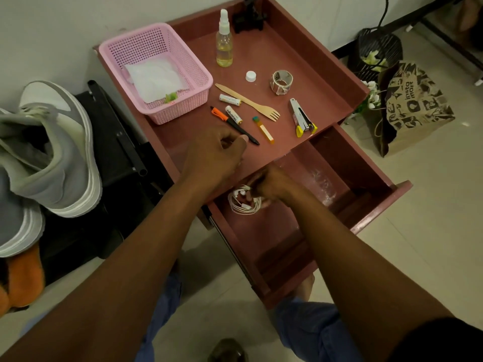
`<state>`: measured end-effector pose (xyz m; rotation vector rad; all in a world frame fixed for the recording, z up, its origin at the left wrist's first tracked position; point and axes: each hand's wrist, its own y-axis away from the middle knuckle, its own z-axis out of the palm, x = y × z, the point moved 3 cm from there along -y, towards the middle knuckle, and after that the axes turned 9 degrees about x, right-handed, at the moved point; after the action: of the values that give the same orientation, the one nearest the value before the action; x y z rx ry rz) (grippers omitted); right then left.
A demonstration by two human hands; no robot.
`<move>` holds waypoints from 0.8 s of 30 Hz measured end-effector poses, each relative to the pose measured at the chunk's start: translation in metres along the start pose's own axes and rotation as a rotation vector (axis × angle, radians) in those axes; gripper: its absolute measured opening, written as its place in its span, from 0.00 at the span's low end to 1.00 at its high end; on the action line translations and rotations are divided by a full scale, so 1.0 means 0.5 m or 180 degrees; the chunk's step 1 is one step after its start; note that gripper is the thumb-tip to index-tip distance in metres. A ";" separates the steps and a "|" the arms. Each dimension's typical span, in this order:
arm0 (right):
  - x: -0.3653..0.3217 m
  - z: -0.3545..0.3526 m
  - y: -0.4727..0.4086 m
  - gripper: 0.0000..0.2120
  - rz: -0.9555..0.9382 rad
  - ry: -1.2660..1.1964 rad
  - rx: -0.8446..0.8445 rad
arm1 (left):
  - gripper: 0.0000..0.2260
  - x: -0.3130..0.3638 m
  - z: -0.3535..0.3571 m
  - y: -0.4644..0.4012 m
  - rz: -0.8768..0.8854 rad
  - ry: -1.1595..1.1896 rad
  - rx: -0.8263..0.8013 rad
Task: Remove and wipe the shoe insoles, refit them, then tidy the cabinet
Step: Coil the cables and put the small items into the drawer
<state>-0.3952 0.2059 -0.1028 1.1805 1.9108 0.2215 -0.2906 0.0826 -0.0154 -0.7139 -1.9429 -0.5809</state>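
Containers. A pink perforated plastic basket [156, 74] stands at the left rear of the reddish-brown cabinet top [300, 82]; it holds a folded white cloth [154, 77] and a small green scrap [171, 96]. Below the top's front edge, a reddish-brown drawer [326, 194] is pulled out; a coil of white earphone cable [241, 202] lies at its left end.

Surface. On the cabinet top lie a clear spray bottle of yellowish liquid [224, 43], upright near the back; a white bottle cap [250, 76]; a roll of tape [280, 81]; a wooden fork [248, 101]; two white batteries [231, 100], one on the fork's near side and one [233, 114] beside a black pen with an orange cap [232, 125]; a small yellow tube [264, 129]; and a steel stapler with yellow ends [303, 118].

Room. Pale floor tiles [431, 257], a white wall, a printed brown paper bag [415, 105] to the right, and a black mesh bin [376, 50] behind it.

Task items and hands. Grey-and-white shoes [55, 152] rest on a black stand left of the cabinet, well apart from both hands. The left hand [217, 155] hovers over the top's front edge, fingers curled, thumb near the pen's tip; whether it holds anything cannot be told. The right hand [269, 185] reaches into the drawer and pinches the earphone cable.
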 end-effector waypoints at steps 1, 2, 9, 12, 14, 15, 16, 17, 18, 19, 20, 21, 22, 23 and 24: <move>-0.005 0.014 -0.002 0.10 0.0088 -0.0219 0.0103 | 0.10 0.001 -0.001 -0.002 -0.0004 0.0004 0.0018; -0.008 0.033 -0.006 0.11 0.0243 -0.0581 0.0148 | 0.10 0.002 -0.003 -0.002 0.0007 0.0001 0.0036; 0.057 0.147 -0.060 0.08 0.0817 -0.1037 0.0650 | 0.11 -0.008 -0.013 -0.013 -0.0056 -0.0062 0.0113; 0.072 0.142 -0.058 0.13 0.0861 -0.0933 0.0805 | 0.10 -0.008 -0.016 -0.018 -0.0151 -0.0032 0.0150; 0.069 0.131 -0.059 0.15 0.0772 -0.0696 0.0803 | 0.10 -0.006 -0.014 -0.019 -0.0170 -0.0016 0.0144; 0.063 0.123 -0.057 0.17 0.0742 -0.0568 0.0771 | 0.10 -0.005 -0.013 -0.019 -0.0159 -0.0021 0.0130; 0.057 0.116 -0.056 0.19 0.0683 -0.0404 0.0730 | 0.10 -0.003 -0.011 -0.018 -0.0147 -0.0039 0.0117; 0.049 0.107 -0.053 0.19 0.0599 -0.0214 0.0679 | 0.10 -0.001 -0.011 -0.017 -0.0130 -0.0064 0.0119; 0.044 0.097 -0.052 0.19 0.0435 -0.0016 0.0669 | 0.10 0.000 -0.011 -0.015 -0.0101 -0.0074 0.0133; 0.039 0.085 -0.048 0.18 0.0244 0.0147 0.0676 | 0.11 -0.001 -0.010 -0.014 -0.0069 -0.0079 0.0153; 0.038 0.074 -0.046 0.17 0.0052 0.0264 0.0686 | 0.11 -0.002 -0.009 -0.013 -0.0035 -0.0096 0.0166; 0.038 0.063 -0.041 0.15 -0.0113 0.0352 0.0659 | 0.11 -0.005 -0.008 -0.013 -0.0017 -0.0128 0.0168; 0.043 0.054 -0.040 0.14 -0.0231 0.0426 0.0578 | 0.11 -0.008 -0.008 -0.013 -0.0017 -0.0152 0.0167; 0.047 0.045 -0.035 0.12 -0.0294 0.0491 0.0432 | 0.10 -0.011 -0.007 -0.014 -0.0033 -0.0149 0.0169; 0.051 0.037 -0.030 0.11 -0.0343 0.0541 0.0249 | 0.10 -0.014 -0.006 -0.016 -0.0061 -0.0135 0.0173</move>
<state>-0.3961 0.2130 -0.1369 1.1364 2.1423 0.1956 -0.2918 0.0733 -0.0211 -0.6789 -1.9990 -0.5267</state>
